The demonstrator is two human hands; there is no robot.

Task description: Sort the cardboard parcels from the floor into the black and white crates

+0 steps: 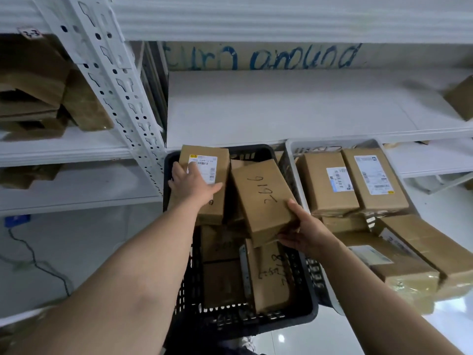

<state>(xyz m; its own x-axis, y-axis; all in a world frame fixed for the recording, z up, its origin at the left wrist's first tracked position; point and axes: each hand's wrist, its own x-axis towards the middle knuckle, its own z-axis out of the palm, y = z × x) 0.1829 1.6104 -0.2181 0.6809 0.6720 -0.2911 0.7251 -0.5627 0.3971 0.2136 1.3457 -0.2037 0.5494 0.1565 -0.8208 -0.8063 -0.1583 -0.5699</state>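
Observation:
A black crate (281, 317) sits on the floor under the shelves with several cardboard parcels in it. My left hand (190, 183) lies on a labelled parcel (217, 201) standing at the crate's far left, fingers wrapped over its left edge. My right hand (303, 230) grips the near end of a tilted parcel (261, 198) with handwritten digits, held above the crate's middle. To the right stands a white crate (291, 147), heaped with several labelled parcels (330, 183).
White metal shelving (281, 108) runs across the back, with an upright post (112, 73) left of the crates. More cardboard boxes (38, 85) lie on the left shelves. A black cable (33, 257) trails over the floor at left.

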